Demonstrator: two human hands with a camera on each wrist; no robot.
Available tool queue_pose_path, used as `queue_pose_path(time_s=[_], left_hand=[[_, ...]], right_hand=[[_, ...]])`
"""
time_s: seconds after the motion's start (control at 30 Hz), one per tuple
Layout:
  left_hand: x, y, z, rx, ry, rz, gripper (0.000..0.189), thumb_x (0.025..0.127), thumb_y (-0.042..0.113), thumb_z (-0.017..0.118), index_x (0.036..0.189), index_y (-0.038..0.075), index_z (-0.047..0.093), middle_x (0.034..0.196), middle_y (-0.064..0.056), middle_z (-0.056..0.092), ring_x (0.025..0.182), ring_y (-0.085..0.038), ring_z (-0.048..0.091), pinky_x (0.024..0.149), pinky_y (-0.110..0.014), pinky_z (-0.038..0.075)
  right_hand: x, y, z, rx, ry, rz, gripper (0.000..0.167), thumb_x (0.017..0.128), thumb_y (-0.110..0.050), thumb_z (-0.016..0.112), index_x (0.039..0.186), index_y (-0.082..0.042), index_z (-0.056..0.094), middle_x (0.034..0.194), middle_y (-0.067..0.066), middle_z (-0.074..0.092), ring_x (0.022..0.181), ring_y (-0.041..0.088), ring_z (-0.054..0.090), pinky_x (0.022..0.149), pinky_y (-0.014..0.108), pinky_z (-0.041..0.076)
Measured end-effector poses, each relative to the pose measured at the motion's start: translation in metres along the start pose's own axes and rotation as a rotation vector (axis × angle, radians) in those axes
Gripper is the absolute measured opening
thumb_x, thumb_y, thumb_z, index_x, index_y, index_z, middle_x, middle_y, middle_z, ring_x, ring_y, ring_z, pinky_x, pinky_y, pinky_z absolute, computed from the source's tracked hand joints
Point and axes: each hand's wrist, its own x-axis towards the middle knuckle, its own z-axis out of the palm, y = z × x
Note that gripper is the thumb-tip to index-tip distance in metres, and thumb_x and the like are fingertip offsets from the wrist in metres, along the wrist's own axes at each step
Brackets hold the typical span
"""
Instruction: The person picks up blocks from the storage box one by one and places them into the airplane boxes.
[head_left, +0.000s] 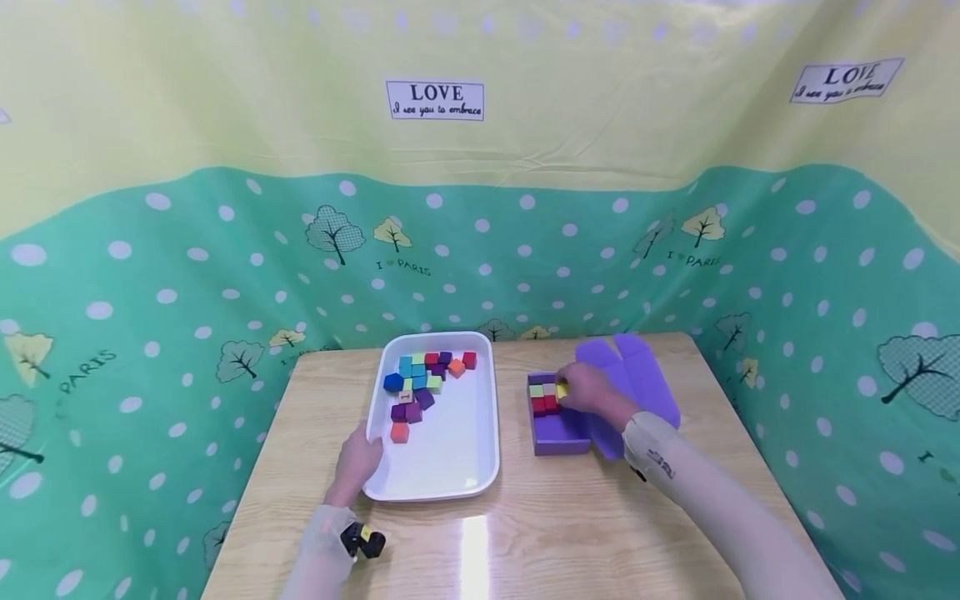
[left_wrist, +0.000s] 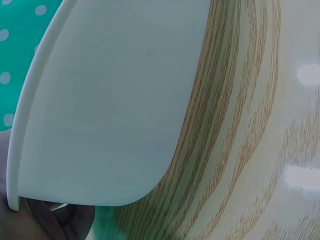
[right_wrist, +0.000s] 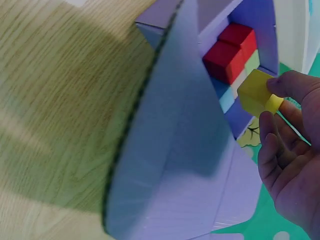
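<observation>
Right grip (head_left: 588,389) holds a yellow block (right_wrist: 254,92) over the purple box (head_left: 561,448), where red blocks (right_wrist: 222,61) lie; left of this box, left grip (head_left: 359,458) holds the white tray (head_left: 442,468).

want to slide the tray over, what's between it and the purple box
In the head view, just a bare strip of table lies between the tray and the purple box.

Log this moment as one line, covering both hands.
left hand: grips white tray | right hand: pinches yellow block at purple box | lid: open | tray: holds colored blocks
</observation>
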Motion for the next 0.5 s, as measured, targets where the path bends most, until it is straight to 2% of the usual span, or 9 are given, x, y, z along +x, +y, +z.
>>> queue_pose_path(time_s=[0.17, 0.5], left_hand=[[-0.002, -0.001, -0.002, 0.004, 0.011, -0.002, 0.043, 0.096, 0.011, 0.047, 0.136, -0.003, 0.045, 0.125, -0.031, 0.056, 0.105, -0.042, 0.061, 0.086, -0.052, 0.053], [-0.002, 0.003, -0.001, -0.005, 0.019, -0.014, 0.043, 0.095, 0.010, 0.048, 0.136, -0.004, 0.046, 0.125, -0.030, 0.056, 0.106, -0.041, 0.060, 0.089, -0.054, 0.051]], right_hand=[[0.001, 0.001, 0.002, 0.016, -0.036, 0.016, 0.040, 0.075, -0.013, 0.080, 0.111, -0.001, 0.069, 0.104, 0.011, 0.068, 0.097, 0.027, 0.063, 0.087, 0.044, 0.053], [0.004, 0.013, 0.013, -0.007, -0.053, 0.019, 0.033, 0.074, -0.012, 0.080, 0.104, -0.003, 0.070, 0.092, 0.008, 0.067, 0.083, 0.023, 0.061, 0.077, 0.042, 0.055]])
